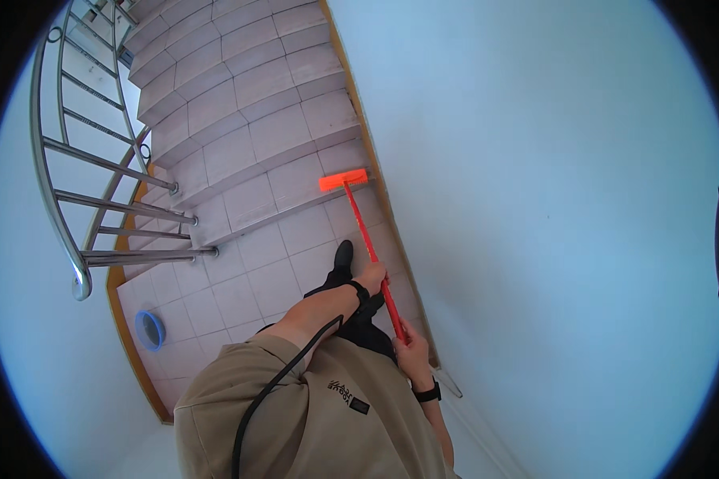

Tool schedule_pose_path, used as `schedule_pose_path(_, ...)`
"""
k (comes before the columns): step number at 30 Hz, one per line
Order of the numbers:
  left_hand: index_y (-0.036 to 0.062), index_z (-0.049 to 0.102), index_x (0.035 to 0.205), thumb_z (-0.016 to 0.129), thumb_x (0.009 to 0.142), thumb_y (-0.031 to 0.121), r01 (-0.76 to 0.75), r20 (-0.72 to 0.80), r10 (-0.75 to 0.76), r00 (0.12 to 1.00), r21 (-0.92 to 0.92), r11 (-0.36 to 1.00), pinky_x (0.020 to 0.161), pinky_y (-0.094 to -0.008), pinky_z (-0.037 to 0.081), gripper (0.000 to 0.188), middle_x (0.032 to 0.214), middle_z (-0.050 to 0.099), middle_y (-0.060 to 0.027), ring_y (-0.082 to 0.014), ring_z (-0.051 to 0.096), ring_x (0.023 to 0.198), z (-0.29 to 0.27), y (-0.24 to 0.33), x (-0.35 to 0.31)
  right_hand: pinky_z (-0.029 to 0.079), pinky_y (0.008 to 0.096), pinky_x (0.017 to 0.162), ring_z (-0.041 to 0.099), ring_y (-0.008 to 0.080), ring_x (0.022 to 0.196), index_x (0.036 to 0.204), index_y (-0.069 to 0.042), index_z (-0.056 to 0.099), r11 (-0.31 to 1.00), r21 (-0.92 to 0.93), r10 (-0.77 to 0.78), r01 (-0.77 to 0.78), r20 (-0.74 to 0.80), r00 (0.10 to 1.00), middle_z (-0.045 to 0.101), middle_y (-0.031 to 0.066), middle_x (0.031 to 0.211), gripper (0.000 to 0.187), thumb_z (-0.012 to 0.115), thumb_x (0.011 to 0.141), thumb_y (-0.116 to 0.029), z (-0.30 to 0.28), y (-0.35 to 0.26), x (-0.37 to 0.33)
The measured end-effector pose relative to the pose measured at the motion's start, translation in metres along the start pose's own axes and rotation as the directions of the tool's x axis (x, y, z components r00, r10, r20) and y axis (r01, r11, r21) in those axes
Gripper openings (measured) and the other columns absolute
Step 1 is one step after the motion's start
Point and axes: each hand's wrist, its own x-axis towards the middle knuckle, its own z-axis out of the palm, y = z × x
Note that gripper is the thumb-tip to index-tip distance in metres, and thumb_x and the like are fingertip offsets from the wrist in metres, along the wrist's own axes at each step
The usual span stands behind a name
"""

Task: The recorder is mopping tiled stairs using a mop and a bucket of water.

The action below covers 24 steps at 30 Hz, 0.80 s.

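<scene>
Both of my hands are closed around the red handle of a long mop (pixel 359 220). My left hand (pixel 371 278) grips it partway up the handle, and my right hand (pixel 411 353) holds it near its lower-right end. The bright orange crosswise head (pixel 343 180) lies at the edge of the lowest steps, close to the wall on the right. Whether that head is sponge or bristle is too small to tell.
Tiled stairs (pixel 240 120) rise away ahead. A metal railing (pixel 64 199) borders them on the left, and a white wall (pixel 535 199) on the right. A blue bucket (pixel 149 330) stands on the landing at left. My dark shoe (pixel 343 254) is beside the handle.
</scene>
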Motion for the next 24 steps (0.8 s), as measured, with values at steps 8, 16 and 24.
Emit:
schedule_pose_path(8, -0.0052, 0.056, 0.082, 0.039, 0.087, 0.008, 0.017, 0.083, -0.022, 0.996, 0.060, 0.998, 0.049, -0.0471, 0.050, 0.021, 0.069, 0.058, -0.0202, -0.0342, 0.062, 0.059, 0.001, 0.061, 0.016, 0.035, 0.0213, 0.048, 0.044, 0.0046, 0.054, 0.145, -0.013, 0.041, 0.934, 0.226, 0.231, -0.276, 0.208, 0.951, 0.054, -0.0044, 0.074, 0.065, 0.060, 0.084, -0.002, 0.002, -0.040, 0.056)
schedule_pose_path(16, 0.0004, 0.048, 0.089, 0.039, 0.091, 0.010, -0.047, 0.138, 0.023, 0.990, 0.179, 0.983, 0.053, -0.0479, 0.052, 0.013, 0.070, 0.053, -0.0141, -0.0304, 0.057, 0.058, -0.023, 0.168, 0.080, 0.035, 0.0255, 0.039, 0.042, 0.0091, 0.047, 0.150, -0.019, 0.032, 0.865, 0.210, 0.364, -0.456, 0.364, 0.857, 0.046, -0.0021, 0.069, 0.070, 0.056, 0.086, -0.004, 0.026, -0.133, 0.149)
schedule_pose_path(24, -0.0033, 0.054, 0.079, 0.042, 0.087, 0.002, -0.093, 0.163, 0.079, 0.983, 0.084, 0.992, 0.045, -0.0456, 0.050, 0.016, 0.063, 0.058, -0.0192, -0.0328, 0.061, 0.053, -0.012, 0.188, 0.078, 0.026, 0.0214, 0.036, 0.036, 0.0051, 0.043, 0.150, -0.019, 0.031, 0.850, 0.239, 0.374, -0.469, 0.353, 0.858, 0.041, -0.0046, 0.066, 0.072, 0.055, 0.085, 0.001, 0.015, -0.158, 0.172)
